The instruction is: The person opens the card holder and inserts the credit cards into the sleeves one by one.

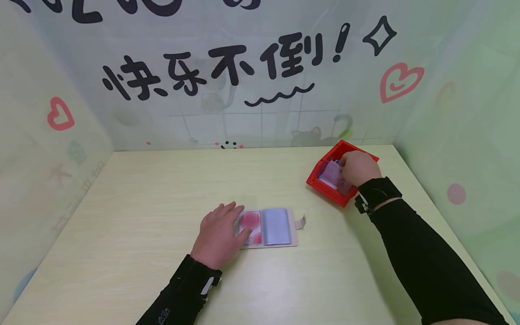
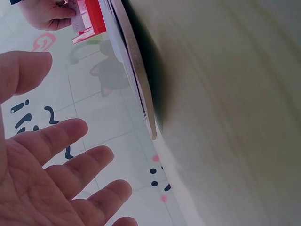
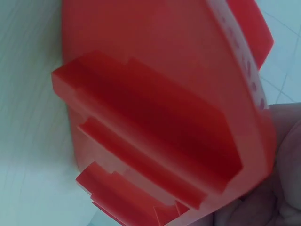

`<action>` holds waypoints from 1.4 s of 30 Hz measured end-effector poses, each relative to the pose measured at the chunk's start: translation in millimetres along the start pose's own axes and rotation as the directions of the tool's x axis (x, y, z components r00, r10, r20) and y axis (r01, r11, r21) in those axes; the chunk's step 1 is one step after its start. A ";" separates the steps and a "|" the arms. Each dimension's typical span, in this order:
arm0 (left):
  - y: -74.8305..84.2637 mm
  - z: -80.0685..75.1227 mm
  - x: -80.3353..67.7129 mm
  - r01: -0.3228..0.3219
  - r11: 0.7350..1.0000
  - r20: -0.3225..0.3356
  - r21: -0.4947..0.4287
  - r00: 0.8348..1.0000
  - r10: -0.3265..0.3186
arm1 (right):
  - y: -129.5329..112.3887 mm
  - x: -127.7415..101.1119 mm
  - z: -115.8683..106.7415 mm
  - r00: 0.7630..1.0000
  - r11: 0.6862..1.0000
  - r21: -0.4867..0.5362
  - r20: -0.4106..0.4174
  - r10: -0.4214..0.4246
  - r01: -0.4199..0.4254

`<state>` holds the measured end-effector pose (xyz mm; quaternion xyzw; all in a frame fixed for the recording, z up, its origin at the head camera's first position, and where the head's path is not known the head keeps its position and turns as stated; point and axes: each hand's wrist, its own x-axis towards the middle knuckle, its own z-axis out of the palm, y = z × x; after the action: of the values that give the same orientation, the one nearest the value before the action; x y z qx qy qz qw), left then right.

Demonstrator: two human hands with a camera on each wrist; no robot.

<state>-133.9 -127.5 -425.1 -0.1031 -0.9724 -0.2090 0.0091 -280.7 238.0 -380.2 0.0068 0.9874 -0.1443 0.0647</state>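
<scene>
A small card album (image 1: 293, 234) lies open on the table, with a pink-patterned card (image 1: 249, 221) in its left page. Its right page is a bluish clear sleeve (image 1: 277, 226). My left hand (image 1: 220, 234) is over the album's left edge, fingers spread; in the left wrist view this hand (image 2: 51, 165) has nothing between thumb and fingers. At the back right, my right hand (image 1: 359, 168) reaches into a red box (image 1: 325, 192) and pinches a purplish card (image 1: 331, 174). In the right wrist view the box's outer wall (image 3: 141, 28) hides most of the fingers.
A strap (image 1: 300, 222) sticks out from the album's right side. The pale wooden table (image 1: 142, 203) meets a printed back wall (image 1: 243, 126) just behind the red box. Side walls (image 1: 459, 149) stand at left and right.
</scene>
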 end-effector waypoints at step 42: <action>2.9 1.9 1.5 -0.039 0.982 -0.050 -0.183 0.998 0.031 | -102.8 -90.7 61.4 0.992 0.523 0.851 0.108 -0.071 -0.055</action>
<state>-134.7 -123.9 -425.6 -0.1156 -0.9465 -0.3003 0.0262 -186.3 122.3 -397.6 0.0235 0.7846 -0.6086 0.1163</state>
